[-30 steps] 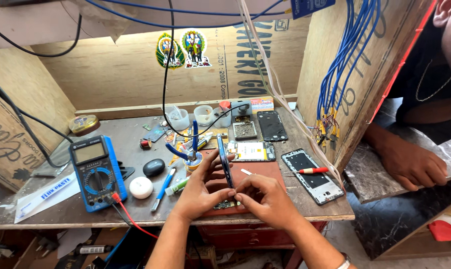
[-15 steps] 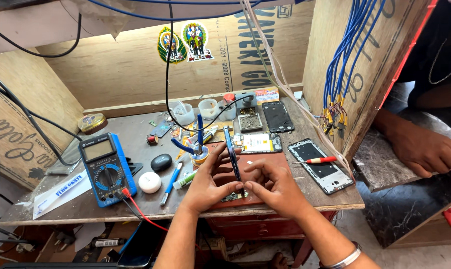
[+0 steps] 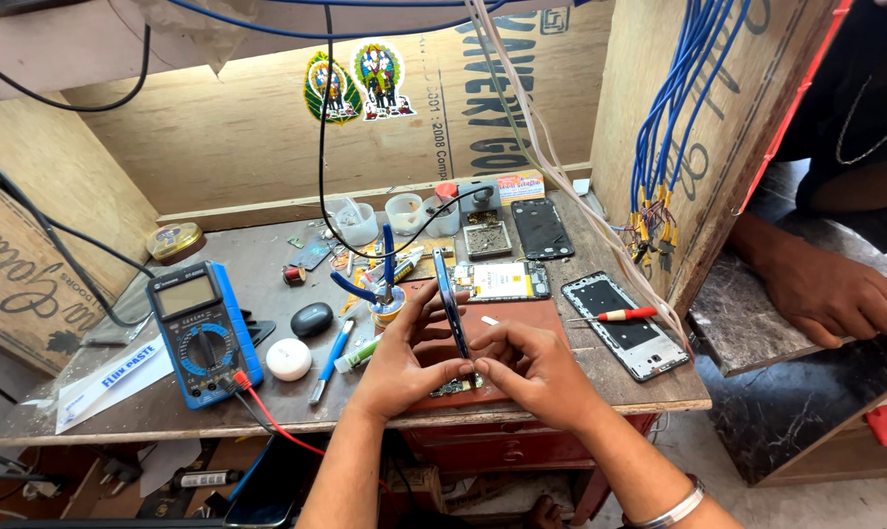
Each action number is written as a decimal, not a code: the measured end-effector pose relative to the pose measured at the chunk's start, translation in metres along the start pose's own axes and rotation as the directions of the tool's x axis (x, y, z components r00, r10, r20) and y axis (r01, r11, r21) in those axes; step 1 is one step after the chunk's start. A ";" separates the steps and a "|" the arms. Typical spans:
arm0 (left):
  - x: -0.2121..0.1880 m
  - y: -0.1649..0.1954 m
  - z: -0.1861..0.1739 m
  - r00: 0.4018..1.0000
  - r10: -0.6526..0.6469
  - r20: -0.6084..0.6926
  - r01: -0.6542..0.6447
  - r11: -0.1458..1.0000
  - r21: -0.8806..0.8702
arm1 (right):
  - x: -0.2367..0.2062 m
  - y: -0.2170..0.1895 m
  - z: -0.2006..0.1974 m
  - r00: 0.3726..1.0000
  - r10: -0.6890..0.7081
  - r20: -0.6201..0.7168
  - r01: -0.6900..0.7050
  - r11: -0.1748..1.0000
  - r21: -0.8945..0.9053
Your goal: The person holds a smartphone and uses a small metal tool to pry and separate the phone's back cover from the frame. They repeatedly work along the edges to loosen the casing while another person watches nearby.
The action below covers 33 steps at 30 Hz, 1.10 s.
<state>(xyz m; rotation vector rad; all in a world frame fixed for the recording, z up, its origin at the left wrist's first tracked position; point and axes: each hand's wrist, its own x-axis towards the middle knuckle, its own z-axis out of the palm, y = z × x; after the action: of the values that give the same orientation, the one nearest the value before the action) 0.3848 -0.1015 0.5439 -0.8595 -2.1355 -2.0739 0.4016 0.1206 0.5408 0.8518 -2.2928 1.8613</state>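
Up close, left hand [image 3: 404, 358] and right hand [image 3: 531, 367] pinch a thin dark phone frame [image 3: 452, 313] edge-on above the worn wooden tabletop [image 3: 267, 294], right of the blue multimeter [image 3: 203, 333].

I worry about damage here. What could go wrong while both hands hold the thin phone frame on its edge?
The left hand and right hand pinch the phone frame only by its rim, so it might flex or slip. If dropped, it could hit the circuit board below or the pot of tools nearby.
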 end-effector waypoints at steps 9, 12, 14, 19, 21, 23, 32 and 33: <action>-0.010 0.064 0.022 0.993 0.043 -0.108 -0.037 0.998 0.060 | -0.016 -0.052 -0.011 1.000 -0.007 -0.027 0.007 1.000 -0.013; -0.015 0.090 0.035 0.953 0.231 -0.195 -0.187 0.957 0.220 | -0.027 -0.078 -0.018 0.999 -0.019 -0.033 0.019 1.000 -0.014; -0.020 0.108 0.045 0.916 0.327 -0.233 -0.236 0.909 0.344 | -0.036 -0.097 -0.024 0.999 -0.030 -0.034 0.029 0.999 -0.020; -0.029 0.148 0.069 0.897 0.307 -0.318 -0.115 0.857 0.502 | -0.057 -0.143 -0.037 0.998 -0.042 -0.046 0.040 0.998 -0.054; -0.032 0.159 0.076 0.902 0.287 -0.324 -0.098 0.865 0.492 | -0.064 -0.157 -0.043 0.998 -0.046 -0.042 0.043 0.998 -0.054; -0.032 0.168 0.083 0.904 0.273 -0.330 -0.086 0.871 0.484 | -0.067 -0.168 -0.047 0.998 -0.046 -0.038 0.044 0.998 -0.051; -0.047 0.238 0.121 0.909 0.240 -0.342 -0.051 0.876 0.479 | -0.103 -0.242 -0.070 0.998 -0.041 -0.039 0.038 0.996 -0.085; -0.050 0.247 0.126 0.908 0.246 -0.339 -0.059 0.876 0.479 | -0.108 -0.252 -0.073 0.998 -0.054 -0.034 0.051 0.996 -0.078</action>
<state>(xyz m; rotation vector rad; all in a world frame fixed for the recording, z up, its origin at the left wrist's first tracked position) 0.5718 -0.0139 0.7361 -0.4833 -2.1062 -1.4106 0.5866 0.1991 0.7406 0.8527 -2.2814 1.7407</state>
